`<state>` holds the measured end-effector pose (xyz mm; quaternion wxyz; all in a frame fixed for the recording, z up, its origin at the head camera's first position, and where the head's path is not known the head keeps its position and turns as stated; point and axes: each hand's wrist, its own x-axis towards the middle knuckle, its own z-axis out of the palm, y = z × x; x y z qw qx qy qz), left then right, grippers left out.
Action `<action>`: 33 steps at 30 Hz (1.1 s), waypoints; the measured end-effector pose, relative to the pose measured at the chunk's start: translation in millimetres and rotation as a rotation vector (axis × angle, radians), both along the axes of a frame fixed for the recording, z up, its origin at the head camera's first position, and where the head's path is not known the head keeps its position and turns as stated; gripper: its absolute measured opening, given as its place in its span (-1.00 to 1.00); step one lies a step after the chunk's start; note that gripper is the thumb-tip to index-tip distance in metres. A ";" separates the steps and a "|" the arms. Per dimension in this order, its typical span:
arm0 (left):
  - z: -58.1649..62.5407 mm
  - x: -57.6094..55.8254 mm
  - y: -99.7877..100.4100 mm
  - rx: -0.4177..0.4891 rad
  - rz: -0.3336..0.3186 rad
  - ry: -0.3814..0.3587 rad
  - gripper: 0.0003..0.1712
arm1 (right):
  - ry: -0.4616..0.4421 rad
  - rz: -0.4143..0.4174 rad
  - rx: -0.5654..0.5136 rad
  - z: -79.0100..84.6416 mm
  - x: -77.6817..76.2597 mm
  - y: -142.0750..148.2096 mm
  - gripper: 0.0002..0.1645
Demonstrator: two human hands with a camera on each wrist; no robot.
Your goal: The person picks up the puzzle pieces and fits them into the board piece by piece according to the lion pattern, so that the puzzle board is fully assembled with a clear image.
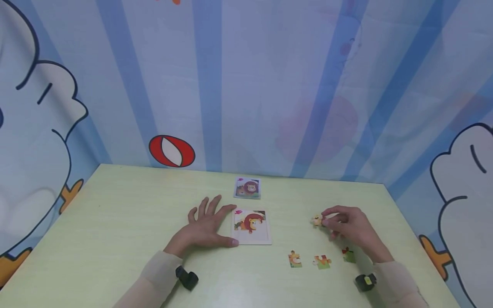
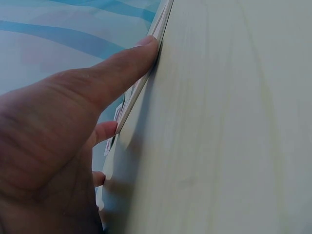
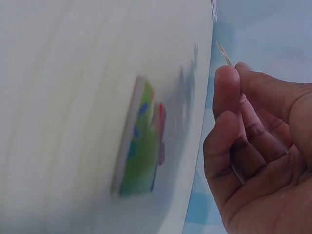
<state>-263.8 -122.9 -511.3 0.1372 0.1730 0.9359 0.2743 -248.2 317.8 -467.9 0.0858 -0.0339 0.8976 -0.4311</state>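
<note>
My left hand (image 1: 204,226) lies spread at the left side of a white puzzle frame (image 1: 252,244), its thumb touching the lower left corner and its index finger the upper left. Inside the frame, joined pieces form part of a lion picture (image 1: 251,222); the lower area is bare. My right hand (image 1: 348,223) pinches a small puzzle piece (image 1: 317,220) between thumb and index finger, off the table to the right of the frame. In the right wrist view only this piece's thin edge (image 3: 224,52) shows.
A lion picture card (image 1: 247,188) lies behind the frame. Loose on the table (image 1: 154,188) are an orange-and-white piece (image 1: 295,259), an orange-and-green piece (image 1: 322,262) and a green piece (image 1: 348,255) below my right hand. A printed cloth (image 1: 246,85) stands behind the table.
</note>
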 end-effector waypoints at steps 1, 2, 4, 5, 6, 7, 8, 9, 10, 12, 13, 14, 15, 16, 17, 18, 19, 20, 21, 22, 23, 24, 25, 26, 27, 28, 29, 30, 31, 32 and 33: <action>-0.2 -0.2 0.1 0.000 0.000 -0.001 0.23 | 0.004 0.002 -0.003 0.4 -0.3 -1.5 -0.58; -0.3 -0.2 0.1 0.000 0.000 0.000 0.23 | 0.005 0.004 -0.006 0.8 -0.6 -3.1 -0.58; -0.5 -0.3 0.2 -0.001 -0.001 0.002 0.23 | 0.004 0.011 -0.014 1.6 -1.1 -6.8 -0.59; -0.8 -0.5 0.3 -0.001 -0.001 0.003 0.23 | 0.004 0.014 -0.017 1.9 -1.4 -8.8 -0.60; -0.9 -0.5 0.3 0.000 -0.002 0.004 0.23 | 0.004 0.019 -0.021 1.9 -1.7 -10.7 -0.60; -1.0 -0.7 0.3 0.000 -0.003 0.003 0.23 | 0.005 0.026 -0.024 1.7 -2.0 -12.6 -0.60; -1.1 -0.7 0.4 0.001 -0.002 0.004 0.23 | 0.006 0.033 -0.029 1.4 -2.4 -14.7 -0.60; -0.6 -0.3 0.5 0.000 -0.003 0.005 0.23 | 0.006 0.039 -0.036 1.0 -2.9 -16.9 -0.60; -0.2 -0.1 0.5 0.001 -0.002 0.004 0.23 | 0.004 0.040 -0.042 0.7 -3.6 -19.3 -0.61; 0.5 0.3 0.2 0.001 -0.006 0.005 0.24 | 0.004 0.052 -0.052 -0.2 -5.3 -24.3 -0.61; 1.4 0.7 0.0 0.004 -0.007 0.007 0.24 | 0.004 0.057 -0.055 -0.4 -6.1 -26.9 -0.61; 2.5 1.3 -0.2 0.007 -0.009 0.008 0.23 | 0.003 0.057 -0.056 -0.6 -6.8 -29.8 -0.62; 3.7 2.0 -0.6 0.011 -0.012 0.008 0.23 | 0.000 0.055 -0.059 -0.7 -7.7 -32.8 -0.63; 3.7 2.1 -1.1 0.020 -0.017 0.009 0.23 | 0.000 0.056 -0.057 -1.0 -8.4 -35.7 -0.64; 4.3 2.3 -1.5 0.023 -0.019 0.012 0.23 | 0.002 0.061 -0.057 -1.7 -9.3 -38.5 -0.65; 4.9 2.7 -1.7 0.027 -0.021 0.015 0.23 | 0.003 0.064 -0.060 -2.3 -10.0 -41.4 -0.66; 5.2 2.7 -2.0 0.033 -0.020 0.017 0.23 | 0.000 0.061 -0.063 -2.9 -10.8 -44.3 -0.68; 4.7 2.5 -2.1 0.029 -0.019 0.015 0.23 | -0.003 0.058 -0.068 -3.8 -11.8 -47.4 -0.69; 4.0 2.1 -2.2 0.025 -0.018 0.016 0.24 | -0.008 0.059 -0.074 -4.3 -12.7 -50.4 -0.69; 3.2 1.6 -2.1 0.021 -0.015 0.017 0.23 | -0.009 0.062 -0.076 -4.8 -13.5 -53.4 -0.70; 2.5 1.0 -2.0 0.008 -0.012 0.015 0.23 | -0.013 0.063 -0.079 -5.2 -14.3 -56.1 -0.70; 0.7 0.2 -1.9 -0.001 -0.012 0.015 0.24 | -0.017 0.061 -0.082 -5.6 -15.0 -58.9 -0.70; -0.8 -0.7 -1.8 -0.007 -0.010 0.014 0.24 | -0.020 0.063 -0.082 -5.5 -15.6 -61.6 -0.70; -2.5 -1.5 -1.6 -0.017 -0.011 0.014 0.25 | -0.026 0.061 -0.085 -5.8 -16.3 -64.3 -0.70; -3.4 -2.1 -1.5 -0.011 -0.011 0.019 0.25 | -0.030 0.061 -0.087 -5.7 -16.7 -66.8 -0.70; -4.5 -2.4 -1.5 -0.010 -0.012 0.024 0.25 | -0.033 0.060 -0.089 -5.5 -17.0 -69.3 -0.70; -5.8 -2.8 -1.6 -0.008 -0.014 0.027 0.24 | -0.037 0.060 -0.092 -5.4 -17.4 -71.6 -0.70; -6.5 -2.8 -1.7 0.000 -0.015 0.032 0.25 | -0.039 0.058 -0.097 -5.2 -17.9 -74.1 -0.71; -5.5 -2.5 -1.6 0.012 -0.015 0.035 0.24 | -0.040 0.061 -0.098 -4.8 -18.2 -76.5 -0.70; -5.6 -2.2 -1.7 0.019 -0.016 0.039 0.24 | -0.045 0.055 -0.105 -4.9 -18.6 -79.0 -0.71; -5.9 -1.9 -1.7 0.027 -0.015 0.043 0.24 | -0.048 0.056 -0.110 -4.7 -18.9 -81.3 -0.71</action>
